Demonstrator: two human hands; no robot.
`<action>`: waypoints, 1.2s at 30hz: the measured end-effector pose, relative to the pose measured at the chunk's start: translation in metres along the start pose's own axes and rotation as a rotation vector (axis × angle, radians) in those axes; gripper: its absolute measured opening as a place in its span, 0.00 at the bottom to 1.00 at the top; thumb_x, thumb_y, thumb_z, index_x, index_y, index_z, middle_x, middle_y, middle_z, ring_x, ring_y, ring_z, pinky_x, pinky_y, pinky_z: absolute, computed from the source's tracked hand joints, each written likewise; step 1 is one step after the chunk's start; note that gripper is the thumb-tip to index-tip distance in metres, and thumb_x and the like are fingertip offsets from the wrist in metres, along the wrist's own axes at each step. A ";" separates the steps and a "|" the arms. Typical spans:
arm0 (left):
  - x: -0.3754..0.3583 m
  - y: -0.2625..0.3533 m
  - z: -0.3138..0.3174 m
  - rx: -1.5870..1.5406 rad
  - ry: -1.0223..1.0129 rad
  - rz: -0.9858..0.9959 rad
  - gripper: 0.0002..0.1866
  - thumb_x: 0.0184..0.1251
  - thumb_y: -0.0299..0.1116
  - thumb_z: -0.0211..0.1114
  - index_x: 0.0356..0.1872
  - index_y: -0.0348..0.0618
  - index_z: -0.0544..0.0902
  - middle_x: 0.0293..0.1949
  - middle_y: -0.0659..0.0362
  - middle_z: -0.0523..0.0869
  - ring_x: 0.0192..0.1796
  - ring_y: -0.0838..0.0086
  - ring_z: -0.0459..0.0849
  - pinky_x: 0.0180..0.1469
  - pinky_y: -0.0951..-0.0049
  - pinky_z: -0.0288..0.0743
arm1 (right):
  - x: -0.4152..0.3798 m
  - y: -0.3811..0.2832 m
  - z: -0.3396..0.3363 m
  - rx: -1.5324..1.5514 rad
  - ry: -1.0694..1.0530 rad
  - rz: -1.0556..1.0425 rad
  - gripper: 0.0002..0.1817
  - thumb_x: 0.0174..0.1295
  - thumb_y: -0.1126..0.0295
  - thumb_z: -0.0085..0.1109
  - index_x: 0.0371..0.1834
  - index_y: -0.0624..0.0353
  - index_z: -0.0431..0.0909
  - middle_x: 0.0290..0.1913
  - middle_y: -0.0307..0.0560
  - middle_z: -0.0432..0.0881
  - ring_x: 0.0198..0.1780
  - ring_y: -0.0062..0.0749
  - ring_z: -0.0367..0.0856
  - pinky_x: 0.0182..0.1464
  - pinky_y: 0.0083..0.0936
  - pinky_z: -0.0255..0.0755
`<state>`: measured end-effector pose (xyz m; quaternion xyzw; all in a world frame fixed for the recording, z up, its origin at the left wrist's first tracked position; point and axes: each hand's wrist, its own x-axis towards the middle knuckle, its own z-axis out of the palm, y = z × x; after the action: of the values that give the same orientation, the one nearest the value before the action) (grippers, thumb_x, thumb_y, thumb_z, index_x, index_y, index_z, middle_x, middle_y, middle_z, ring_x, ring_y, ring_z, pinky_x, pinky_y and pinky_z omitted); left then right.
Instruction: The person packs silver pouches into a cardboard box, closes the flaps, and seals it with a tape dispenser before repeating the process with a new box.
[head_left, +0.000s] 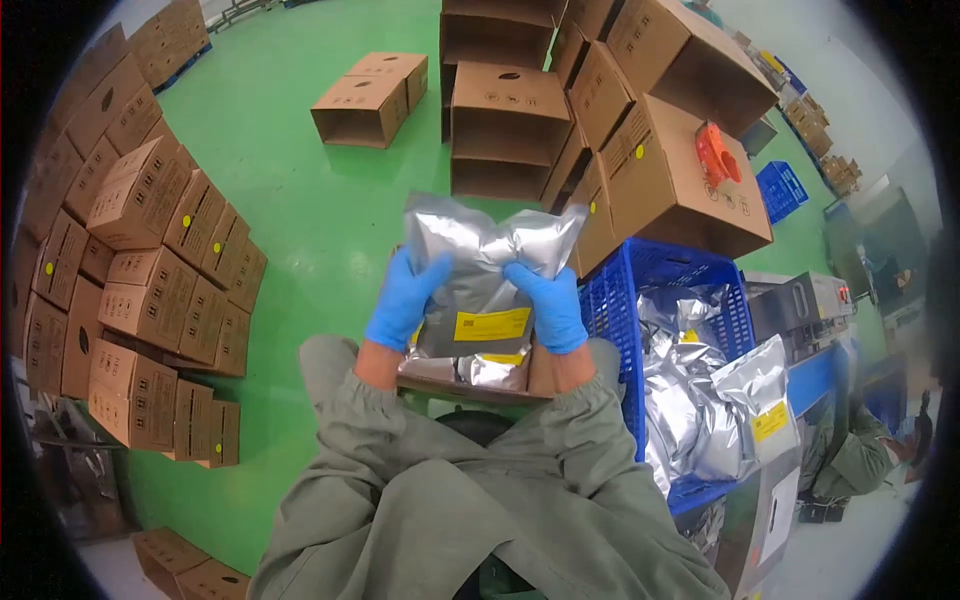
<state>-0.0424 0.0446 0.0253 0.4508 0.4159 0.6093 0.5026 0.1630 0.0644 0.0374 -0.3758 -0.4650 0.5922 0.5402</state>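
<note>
Both my hands wear blue gloves and grip a silver foil pouch [470,280] with a yellow label low on its front. My left hand [405,298] pinches the pouch's left side, thumb on the front face. On the opposite side, my right hand [550,305] holds it the same way. Below the pouch, between my knees, sits an open cardboard box [542,372], partly hidden, with another silver pouch [490,372] showing inside. At my right stands a blue plastic crate [622,340] full of similar silver pouches.
Stacked cartons [150,290] line the left. Open empty cartons [510,110] are piled ahead and right, one carrying an orange tape dispenser [716,158]. Two cartons [370,97] lie on the green floor [300,200]. A machine [800,305] and another person [850,455] are at far right.
</note>
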 end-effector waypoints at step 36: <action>-0.114 -0.079 -0.090 1.040 0.508 0.073 0.31 0.61 0.45 0.69 0.57 0.29 0.77 0.46 0.45 0.86 0.48 0.54 0.85 0.55 0.62 0.76 | 0.041 0.123 -0.019 -1.124 -0.637 -0.317 0.46 0.49 0.45 0.70 0.71 0.52 0.64 0.69 0.56 0.67 0.66 0.52 0.68 0.66 0.43 0.62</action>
<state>-0.1011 -0.0613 -0.0878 0.4922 0.7522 0.4310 0.0782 0.1399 0.1100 -0.0837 -0.3340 -0.8896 0.2552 0.1785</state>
